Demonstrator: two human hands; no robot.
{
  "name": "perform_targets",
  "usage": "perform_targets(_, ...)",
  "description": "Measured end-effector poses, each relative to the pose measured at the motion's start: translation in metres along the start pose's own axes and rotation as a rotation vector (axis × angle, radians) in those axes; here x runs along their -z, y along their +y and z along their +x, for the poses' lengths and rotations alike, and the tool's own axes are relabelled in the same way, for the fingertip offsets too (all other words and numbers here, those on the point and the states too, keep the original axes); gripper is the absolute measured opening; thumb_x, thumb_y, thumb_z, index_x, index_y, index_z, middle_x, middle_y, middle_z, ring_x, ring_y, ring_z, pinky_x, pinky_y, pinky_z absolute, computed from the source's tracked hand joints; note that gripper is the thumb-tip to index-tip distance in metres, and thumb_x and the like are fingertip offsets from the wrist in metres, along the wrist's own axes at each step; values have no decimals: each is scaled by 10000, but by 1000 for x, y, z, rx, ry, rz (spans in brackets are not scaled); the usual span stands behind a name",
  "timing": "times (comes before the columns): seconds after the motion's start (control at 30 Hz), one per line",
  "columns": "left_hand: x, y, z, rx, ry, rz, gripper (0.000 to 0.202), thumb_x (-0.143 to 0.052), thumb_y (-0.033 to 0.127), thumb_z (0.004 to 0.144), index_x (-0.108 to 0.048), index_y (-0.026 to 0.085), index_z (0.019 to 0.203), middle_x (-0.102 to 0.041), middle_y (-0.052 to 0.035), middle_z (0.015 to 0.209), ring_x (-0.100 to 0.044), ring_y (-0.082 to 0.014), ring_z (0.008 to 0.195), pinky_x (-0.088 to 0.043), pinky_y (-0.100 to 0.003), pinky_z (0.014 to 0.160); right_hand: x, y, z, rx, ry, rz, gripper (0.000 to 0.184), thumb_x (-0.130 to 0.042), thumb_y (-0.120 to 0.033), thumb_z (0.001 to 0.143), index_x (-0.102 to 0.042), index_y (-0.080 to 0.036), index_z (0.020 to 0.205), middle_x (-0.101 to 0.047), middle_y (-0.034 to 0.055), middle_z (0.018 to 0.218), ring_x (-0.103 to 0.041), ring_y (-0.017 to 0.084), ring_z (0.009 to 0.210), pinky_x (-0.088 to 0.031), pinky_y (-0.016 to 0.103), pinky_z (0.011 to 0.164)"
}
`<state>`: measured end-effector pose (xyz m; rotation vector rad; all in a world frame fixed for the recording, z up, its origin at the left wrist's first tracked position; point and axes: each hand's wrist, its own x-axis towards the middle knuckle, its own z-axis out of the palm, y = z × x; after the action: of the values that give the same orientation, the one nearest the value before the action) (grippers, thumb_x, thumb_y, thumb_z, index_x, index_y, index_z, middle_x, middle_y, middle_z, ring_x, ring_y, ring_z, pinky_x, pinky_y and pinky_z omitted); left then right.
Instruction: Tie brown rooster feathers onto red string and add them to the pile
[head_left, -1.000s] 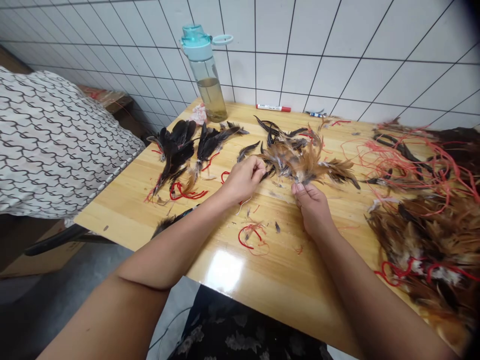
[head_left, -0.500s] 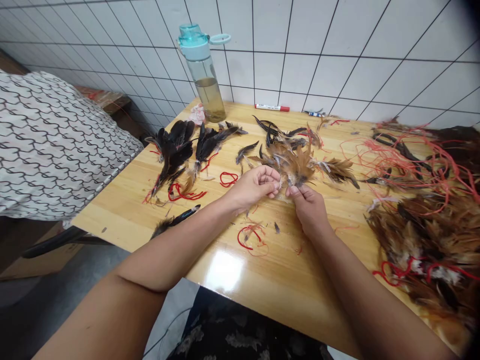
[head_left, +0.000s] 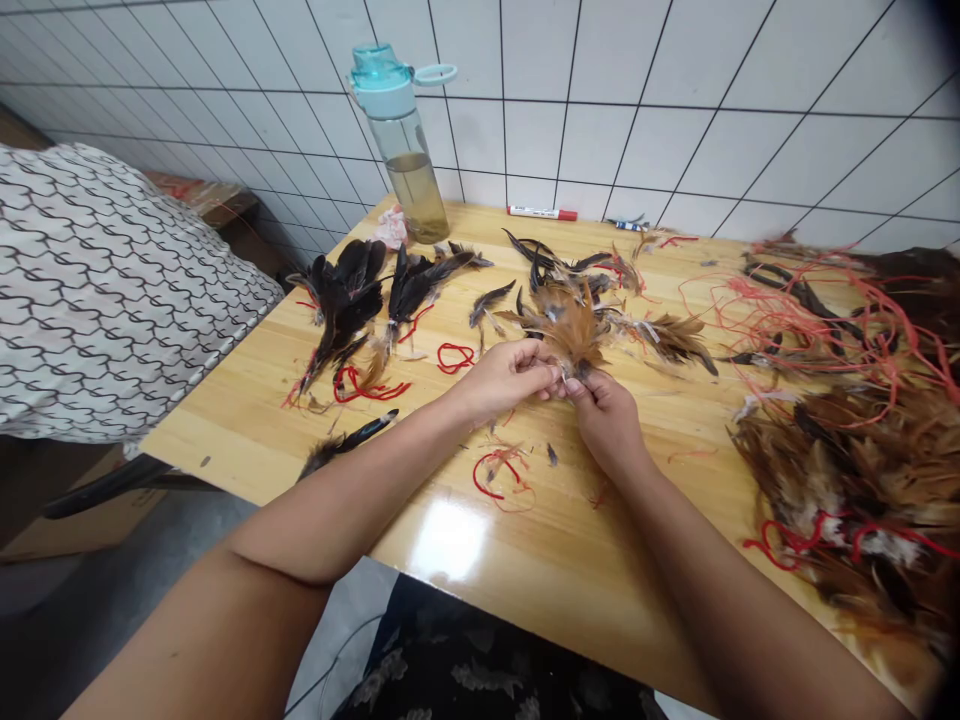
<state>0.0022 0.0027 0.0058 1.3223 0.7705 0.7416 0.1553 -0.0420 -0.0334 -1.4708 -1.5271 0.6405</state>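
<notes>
A fan of brown feathers (head_left: pixel 574 328) rises above the wooden table (head_left: pixel 585 560), held at its base by both hands. My left hand (head_left: pixel 504 378) pinches the quill ends from the left, fingers curled. My right hand (head_left: pixel 604 420) grips the same base from the right, fingertips meeting the left ones. More brown feathers (head_left: pixel 671 338) lie just behind the bunch. Loose red string (head_left: pixel 496 470) lies on the table below my hands.
Black feather bundles (head_left: pixel 352 295) lie at the left with red string. A large heap of brown feathers and red string (head_left: pixel 855 470) covers the right side. A water bottle (head_left: pixel 405 150) and a red marker (head_left: pixel 541 213) stand by the tiled wall. Patterned fabric (head_left: pixel 105 290) lies beyond the table's left edge.
My left hand moved right from the loose pile to meet my right hand. Both now hold the brown feathers together, gathered into an upright bunch.
</notes>
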Motion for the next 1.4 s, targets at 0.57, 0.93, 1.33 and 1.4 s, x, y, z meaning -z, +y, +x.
perform_targets(0.57, -1, -6, 2, -56, 61, 16, 159, -668, 240, 758, -560, 135, 808, -634, 8, 664, -575, -88, 626, -416, -218, 630, 0, 6, 3, -114, -100, 297, 210, -571, -347, 790, -690, -210, 686, -709, 31, 817, -628, 196, 825, -465, 337, 825)
perform_targets(0.93, 5, -8, 4, -140, 132, 222, 172, -634, 304, 791, -595, 140, 822, -611, 3, 724, -534, -92, 644, -415, -233, 642, 4, 4, 3, -173, -54, 401, 239, -628, -431, 775, -643, -208, 692, -653, 20, 765, -581, 172, 769, -450, 322, 778)
perform_targets(1.33, 29, -12, 11, -427, 306, 831, 100, -565, 147, 805, -651, 167, 852, -622, -29, 864, -563, -134, 806, -436, -254, 721, 18, -6, 9, -355, 33, 818, 289, -758, -414, 653, -589, -180, 662, -391, -56, 560, -254, 62, 478, -175, 245, 442)
perform_targets(1.4, 28, -12, 10, -459, 297, 911, 97, -554, 148, 819, -647, 167, 837, -620, -35, 868, -556, -143, 827, -430, -260, 726, 18, -7, 9, -361, 35, 835, 274, -758, -396, 649, -592, -178, 667, -388, -57, 548, -261, 60, 470, -183, 240, 435)
